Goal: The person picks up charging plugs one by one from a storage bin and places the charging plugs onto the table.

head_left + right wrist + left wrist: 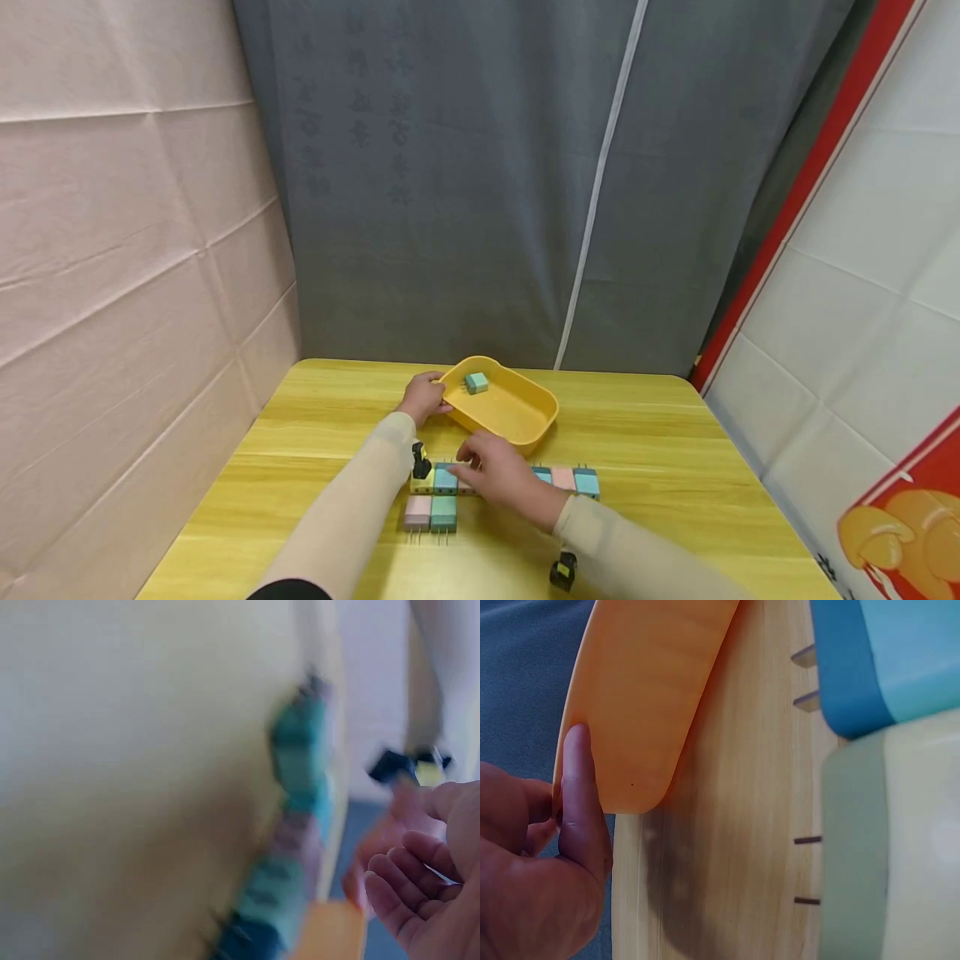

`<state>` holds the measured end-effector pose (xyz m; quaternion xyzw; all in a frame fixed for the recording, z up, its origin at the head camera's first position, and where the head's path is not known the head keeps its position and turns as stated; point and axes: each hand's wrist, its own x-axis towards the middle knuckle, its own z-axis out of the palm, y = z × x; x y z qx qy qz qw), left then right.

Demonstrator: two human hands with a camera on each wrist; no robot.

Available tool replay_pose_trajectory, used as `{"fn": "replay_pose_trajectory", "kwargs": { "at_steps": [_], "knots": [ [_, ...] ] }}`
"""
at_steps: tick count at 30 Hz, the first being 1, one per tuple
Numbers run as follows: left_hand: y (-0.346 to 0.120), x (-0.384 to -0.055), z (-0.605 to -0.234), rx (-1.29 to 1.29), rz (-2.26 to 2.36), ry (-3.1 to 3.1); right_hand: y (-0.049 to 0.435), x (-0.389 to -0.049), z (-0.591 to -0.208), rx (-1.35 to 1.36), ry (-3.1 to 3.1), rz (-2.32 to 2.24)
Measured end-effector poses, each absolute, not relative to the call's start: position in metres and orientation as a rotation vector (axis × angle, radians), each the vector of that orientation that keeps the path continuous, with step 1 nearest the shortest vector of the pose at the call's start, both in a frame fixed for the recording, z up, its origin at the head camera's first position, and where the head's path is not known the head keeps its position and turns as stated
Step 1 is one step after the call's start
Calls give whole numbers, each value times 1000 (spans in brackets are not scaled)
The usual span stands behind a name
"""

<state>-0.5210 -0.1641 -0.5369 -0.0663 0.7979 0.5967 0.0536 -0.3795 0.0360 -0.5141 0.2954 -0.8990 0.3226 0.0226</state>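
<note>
My left hand (423,398) pinches the rim of a yellow tray (517,407) at its left end, the thumb lying along the outer wall in the left wrist view. Inside the tray lies one green charger plug (476,382). Over a row of charger plugs hangs my right hand (498,475), its fingers loosely bent and holding nothing; it hides the row's middle. A yellow plug (422,484) and a blue plug (446,478) show at the row's left, a pink plug (563,478) and another blue plug (587,482) at its right. Their prongs point away from me.
Nearer to me, a mauve plug (417,512) and a green plug (443,512) sit side by side, prongs toward me. All the loose plugs lie on a wooden table (660,500). A grey curtain (450,208) hangs behind its far edge, with pale cloth walls at both sides.
</note>
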Motion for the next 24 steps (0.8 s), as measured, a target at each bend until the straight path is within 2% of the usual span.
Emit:
{"fn": "replay_pose_trajectory", "kwargs": {
  "at_steps": [8, 18, 21, 24],
  "knots": [
    [-165, -520, -535, -214, 1833, 2408, 49, -466, -488, 535, -2876, 1105],
    [-174, -514, -534, -237, 1842, 2387, 32, -551, -515, 536, -3148, 725],
    [-173, -512, -534, -235, 1856, 2381, 23, -564, -522, 550, -3193, 602],
    [-170, -509, -536, -239, 1861, 2386, 18, -561, -520, 578, -3195, 499]
  ]
}}
